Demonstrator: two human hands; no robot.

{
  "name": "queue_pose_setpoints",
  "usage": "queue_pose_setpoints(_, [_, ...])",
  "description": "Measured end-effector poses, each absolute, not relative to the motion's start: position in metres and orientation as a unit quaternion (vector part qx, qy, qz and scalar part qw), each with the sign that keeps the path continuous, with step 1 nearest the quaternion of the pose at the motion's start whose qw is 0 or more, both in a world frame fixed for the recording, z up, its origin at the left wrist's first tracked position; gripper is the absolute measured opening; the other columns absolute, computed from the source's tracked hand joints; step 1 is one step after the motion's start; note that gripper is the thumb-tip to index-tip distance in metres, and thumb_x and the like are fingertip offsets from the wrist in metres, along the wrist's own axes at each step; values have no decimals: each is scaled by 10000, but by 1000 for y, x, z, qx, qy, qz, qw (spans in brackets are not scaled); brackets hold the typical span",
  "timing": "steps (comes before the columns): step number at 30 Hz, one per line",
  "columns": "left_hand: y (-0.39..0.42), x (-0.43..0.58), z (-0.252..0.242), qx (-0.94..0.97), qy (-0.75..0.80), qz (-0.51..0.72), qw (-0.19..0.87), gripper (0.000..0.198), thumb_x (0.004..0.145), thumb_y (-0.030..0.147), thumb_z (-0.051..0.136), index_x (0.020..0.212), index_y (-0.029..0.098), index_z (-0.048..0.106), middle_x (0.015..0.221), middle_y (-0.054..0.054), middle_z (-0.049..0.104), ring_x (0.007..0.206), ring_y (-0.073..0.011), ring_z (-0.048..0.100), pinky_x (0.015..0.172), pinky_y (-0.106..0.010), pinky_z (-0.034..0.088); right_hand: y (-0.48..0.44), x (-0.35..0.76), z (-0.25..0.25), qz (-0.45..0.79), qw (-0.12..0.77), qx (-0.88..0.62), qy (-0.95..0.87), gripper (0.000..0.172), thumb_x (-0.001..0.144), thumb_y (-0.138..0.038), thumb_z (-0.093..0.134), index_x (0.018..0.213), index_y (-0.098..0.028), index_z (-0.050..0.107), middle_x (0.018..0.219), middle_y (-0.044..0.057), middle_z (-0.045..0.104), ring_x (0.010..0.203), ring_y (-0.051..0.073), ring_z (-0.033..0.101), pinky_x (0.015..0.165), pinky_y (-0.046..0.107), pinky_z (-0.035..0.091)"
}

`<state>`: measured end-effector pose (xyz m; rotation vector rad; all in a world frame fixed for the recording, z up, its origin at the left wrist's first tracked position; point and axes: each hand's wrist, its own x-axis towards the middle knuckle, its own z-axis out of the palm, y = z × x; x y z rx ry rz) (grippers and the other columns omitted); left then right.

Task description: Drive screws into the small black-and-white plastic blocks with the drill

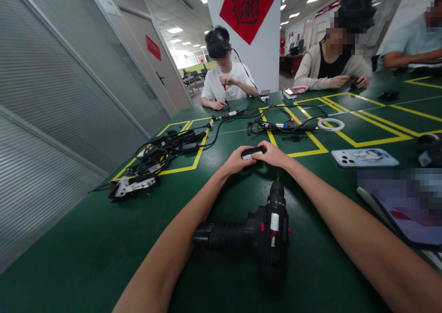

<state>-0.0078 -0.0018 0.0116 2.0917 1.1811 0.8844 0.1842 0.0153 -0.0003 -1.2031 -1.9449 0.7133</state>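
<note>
Both of my hands hold a small black box-like part with a pale label (pixel 247 155) just above the green table. My left hand (pixel 238 159) is closed round its left end. At the other end, my right hand (pixel 271 154) grips it with thumb and fingers. What exactly the part is cannot be made out. Between my forearms a black cordless drill (pixel 274 230) lies on its side, its bit pointing away from me towards my right hand. The drill is not held.
Tangled black cables and adapters (pixel 165 149) lie on the left. More cables (pixel 286 126) and a white ring (pixel 330 124) are beyond my hands. To the right are a phone in a case (pixel 364 158) and a stack (pixel 404 207). Several people sit around the table (pixel 113 239).
</note>
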Motion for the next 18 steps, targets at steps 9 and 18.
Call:
queue_pose_setpoints(9, [-3,-10,6,777,436,332,312,634,666,329,693,1230,123,487,1196,-125,580,1064,-234,563,943,-378,433,16,184,0,293,375,-383,-792,469,686,-318,706,1116,-179,581,1065,52,621,934,185,579,835,301,446])
queue_pose_setpoints(18, [-89,-32,88,812,424,263,302,611,750,378,622,1308,208,439,1357,-98,466,1275,-223,422,1100,-387,296,22,187,-7,326,400,-397,-759,510,667,-324,723,1131,-169,581,1017,48,639,827,157,592,764,278,464])
